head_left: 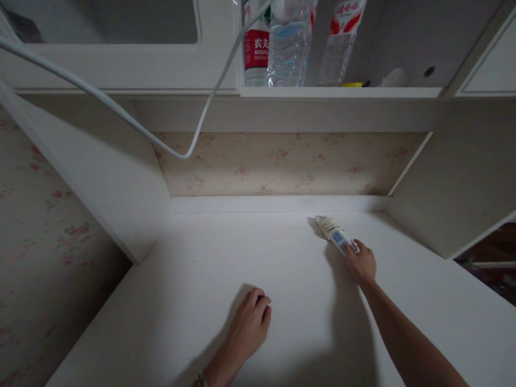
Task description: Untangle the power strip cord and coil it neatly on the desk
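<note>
My right hand [362, 263] reaches to the far right part of the white desk top [194, 310], fingers and thumb closed on the near end of a white power strip [339, 239]. It is a slim bar with a blue label. Its pale cord [326, 225] is wound in tight coils at the far end, which points to the back left. My left hand [251, 319] rests on the desk nearer to me, with fingers curled in and nothing visible in them. A metal bangle circles the left wrist.
A white cable [121, 112] hangs across the upper left, in front of the cabinet. Above the desk, an open shelf [343, 93] holds several water bottles [289, 44]. Side panels [466, 173] and a floral wall strip [277, 161] bound the desk's back.
</note>
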A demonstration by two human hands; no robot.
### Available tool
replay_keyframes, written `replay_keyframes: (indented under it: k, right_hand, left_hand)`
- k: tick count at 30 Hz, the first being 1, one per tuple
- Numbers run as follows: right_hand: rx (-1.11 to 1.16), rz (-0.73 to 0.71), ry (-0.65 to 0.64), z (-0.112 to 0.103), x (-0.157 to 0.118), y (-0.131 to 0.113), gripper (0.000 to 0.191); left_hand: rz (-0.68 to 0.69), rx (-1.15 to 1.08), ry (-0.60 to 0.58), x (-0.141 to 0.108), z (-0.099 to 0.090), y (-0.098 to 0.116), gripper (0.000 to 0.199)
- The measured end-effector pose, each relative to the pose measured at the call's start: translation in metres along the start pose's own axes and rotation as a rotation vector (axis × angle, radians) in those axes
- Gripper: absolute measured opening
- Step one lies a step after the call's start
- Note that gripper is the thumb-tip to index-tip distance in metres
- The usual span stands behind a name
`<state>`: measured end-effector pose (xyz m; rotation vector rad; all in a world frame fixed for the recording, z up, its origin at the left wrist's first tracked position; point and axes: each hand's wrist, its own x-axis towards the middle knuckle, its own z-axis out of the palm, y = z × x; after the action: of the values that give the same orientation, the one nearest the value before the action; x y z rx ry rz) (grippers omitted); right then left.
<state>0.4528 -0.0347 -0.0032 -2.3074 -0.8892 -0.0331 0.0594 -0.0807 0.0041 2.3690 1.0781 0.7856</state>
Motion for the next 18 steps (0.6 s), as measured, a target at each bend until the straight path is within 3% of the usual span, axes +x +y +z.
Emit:
replay_keyframes:
  k: [7, 18]
  right_hand:
    - [-0.054, -0.058, -0.058, -0.001, -0.001, -0.002, 0.062]
    - [-0.05, 0.01, -0.141, -0.001, 0.008, -0.005, 0.057]
  left_hand:
    - [0.016, -0.009, 0.015, 0.0, -0.001, -0.001, 0.018]
    - [0.002, -0.008, 0.004, -0.001, 0.0, -0.002, 0.019]
